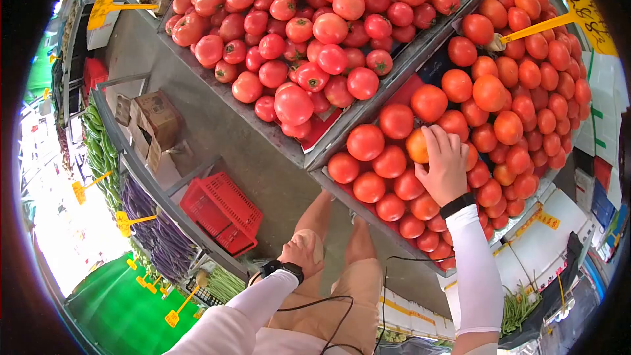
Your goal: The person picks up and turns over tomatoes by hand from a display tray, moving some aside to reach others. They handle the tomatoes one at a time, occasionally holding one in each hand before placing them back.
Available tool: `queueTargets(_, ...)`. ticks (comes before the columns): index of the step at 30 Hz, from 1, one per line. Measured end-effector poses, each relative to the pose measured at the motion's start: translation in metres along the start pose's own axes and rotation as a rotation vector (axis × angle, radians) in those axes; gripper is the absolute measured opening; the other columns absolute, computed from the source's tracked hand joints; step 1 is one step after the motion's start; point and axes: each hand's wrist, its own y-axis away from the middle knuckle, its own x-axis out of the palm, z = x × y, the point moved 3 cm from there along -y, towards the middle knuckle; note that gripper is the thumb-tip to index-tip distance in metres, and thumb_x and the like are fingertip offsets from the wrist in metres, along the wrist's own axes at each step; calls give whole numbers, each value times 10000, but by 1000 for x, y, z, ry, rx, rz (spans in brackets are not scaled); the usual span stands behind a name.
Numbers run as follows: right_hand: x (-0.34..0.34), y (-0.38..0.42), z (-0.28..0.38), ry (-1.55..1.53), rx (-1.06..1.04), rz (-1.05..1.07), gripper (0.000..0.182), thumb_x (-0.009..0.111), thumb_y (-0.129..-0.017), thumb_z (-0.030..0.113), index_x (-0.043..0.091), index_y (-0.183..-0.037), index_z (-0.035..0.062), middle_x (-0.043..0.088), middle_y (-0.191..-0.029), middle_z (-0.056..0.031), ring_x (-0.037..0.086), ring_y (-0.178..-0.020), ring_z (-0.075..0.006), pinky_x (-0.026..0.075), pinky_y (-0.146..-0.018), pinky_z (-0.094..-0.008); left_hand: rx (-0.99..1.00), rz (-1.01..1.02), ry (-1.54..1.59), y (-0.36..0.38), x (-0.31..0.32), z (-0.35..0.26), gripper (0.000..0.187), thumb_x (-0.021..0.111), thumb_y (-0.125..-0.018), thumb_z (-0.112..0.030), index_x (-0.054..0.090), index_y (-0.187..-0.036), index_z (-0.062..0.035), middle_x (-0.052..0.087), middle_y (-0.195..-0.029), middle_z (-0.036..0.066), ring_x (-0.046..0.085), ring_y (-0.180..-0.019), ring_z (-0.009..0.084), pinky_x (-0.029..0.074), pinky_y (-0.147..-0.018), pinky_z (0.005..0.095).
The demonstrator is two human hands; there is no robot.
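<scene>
My right hand point(444, 164) reaches into the tray of red tomatoes point(396, 121) on the right. Its fingers curl over an orange-red tomato point(417, 146), whose left side shows; the palm side is hidden. A black band circles that wrist. Lower down, near my knee, my left hand point(302, 254) hangs with its fingers curled round something pale and round that I cannot make out. A black watch point(271, 268) sits on the left wrist. A second tray, of pinker tomatoes point(294, 104), lies beyond a grey divider point(368, 105).
At the left stand a red basket point(223, 213), a cardboard box point(156, 118) and a rack with purple eggplants point(154, 223) and green peppers point(100, 148). Yellow price tags point(595, 10) rise over the produce. A black cable point(351, 309) hangs before my legs.
</scene>
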Motion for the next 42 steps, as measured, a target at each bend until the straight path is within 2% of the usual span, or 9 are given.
queueTargets(8,0,3,18,-19,43,-18,745,831,-748,208,527,-1420,104,563,-1376,-101,543,-1176,-321,433,-967,-496,-6,-83,-2,0,12,0,969,673,-832,-691,416,-1549,-91,575,-1350,321,678,-1051,446,545,-879,519)
queueTargets(12,-7,23,45,-161,44,-181,616,761,-810,178,562,-1385,82,583,-1324,-130,563,-1153,-354,451,-948,-522,-3,-75,-8,0,12,-1,949,640,-860,-692,408,-1555,-89,580,-1350,328,683,-1042,441,547,-872,513)
queueTargets(15,6,37,62,-234,57,-102,626,755,-808,153,558,-1397,75,573,-1355,-154,555,-1207,-372,453,-982,-516,-12,-32,-23,4,12,-2,944,612,-876,-699,395,-1563,-88,571,-1375,337,684,-1050,439,548,-879,509)
queueTargets(21,28,39,68,-354,110,-158,642,740,-816,108,536,-1422,47,552,-1394,-185,549,-1216,-399,458,-996,-527,-12,-4,-25,3,21,0,957,591,-883,-705,375,-1581,-87,550,-1414,349,679,-1092,445,546,-908,501)
queueTargets(24,27,38,56,-486,72,-171,611,712,-836,91,536,-1418,34,551,-1399,-197,542,-1238,-415,452,-1033,-529,-18,20,-15,4,19,-2,971,594,-875,-704,373,-1586,-81,554,-1409,352,678,-1100,450,545,-917,499)
queueTargets(28,14,30,26,-483,198,-366,571,651,-852,44,540,-1412,14,553,-1392,-221,522,-1287,-434,415,-1116,-532,-17,28,-23,3,24,-2,978,594,-867,-700,378,-1588,-75,557,-1401,354,676,-1106,455,542,-927,501)
queueTargets(36,29,26,24,-532,235,-304,656,630,-842,-6,489,-1483,17,488,-1514,-222,482,-1366,-433,388,-1169,-520,-19,-13,-2,5,21,-4,944,580,-879,-691,398,-1577,-81,545,-1408,360,672,-1114,453,542,-925,502)
queueTargets(39,23,37,15,-563,191,-338,629,622,-857,-10,498,-1473,16,503,-1506,-224,497,-1362,-426,394,-1171,-520,-22,3,-7,3,18,-6,929,568,-887,-682,405,-1568,-72,551,-1397,366,668,-1118,460,538,-938,510)
queueTargets(42,12,65,1,-368,341,-354,524,681,-899,90,555,-1407,51,580,-1369,-187,540,-1298,-404,437,-1090,-528,-24,-3,-10,5,18,-5,923,587,-880,-681,419,-1550,-68,548,-1396,364,664,-1126,461,542,-935,510)
